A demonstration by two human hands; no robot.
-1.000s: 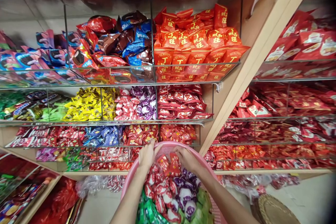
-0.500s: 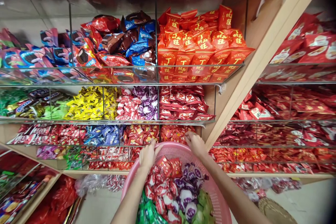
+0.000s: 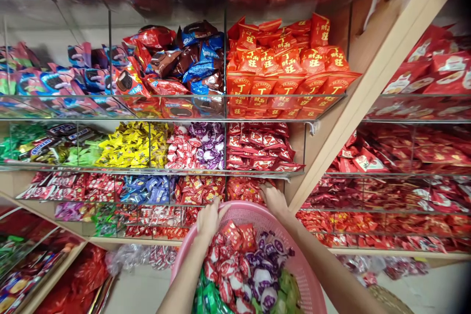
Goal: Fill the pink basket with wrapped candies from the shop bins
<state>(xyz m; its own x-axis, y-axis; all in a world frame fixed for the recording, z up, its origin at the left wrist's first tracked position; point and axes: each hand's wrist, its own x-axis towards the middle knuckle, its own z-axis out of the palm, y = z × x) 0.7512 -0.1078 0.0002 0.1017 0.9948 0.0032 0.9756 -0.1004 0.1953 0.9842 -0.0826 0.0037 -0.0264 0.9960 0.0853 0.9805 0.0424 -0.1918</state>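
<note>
My left hand [image 3: 209, 219] is closed around the far rim of a pink plastic basket [image 3: 181, 251]. Inside the basket lie red-and-white wrapped candies [image 3: 231, 274], purple-and-white ones [image 3: 264, 279], green ones [image 3: 209, 299], light green ones [image 3: 289, 289] and a few red packets [image 3: 237, 236]. My right hand [image 3: 275, 200] is past the rim, at the low shelf compartment of red packets [image 3: 243, 190]. Its fingers are curled in among or just over those packets; whatever they hold is hidden.
Glass-fronted shelves rise ahead, with orange-red packets [image 3: 287, 66], blue and brown packets [image 3: 200, 59] and yellow candies [image 3: 134, 144]. A slanting wooden post [image 3: 353, 103] divides them from more red packets [image 3: 437, 152]. Plastic bags [image 3: 128, 257] lie on the floor at lower left.
The view has shifted slightly, so the shelves sit a little lower and further right. My right fingers have dipped toward the red packets; my left hand stays on the basket rim.
</note>
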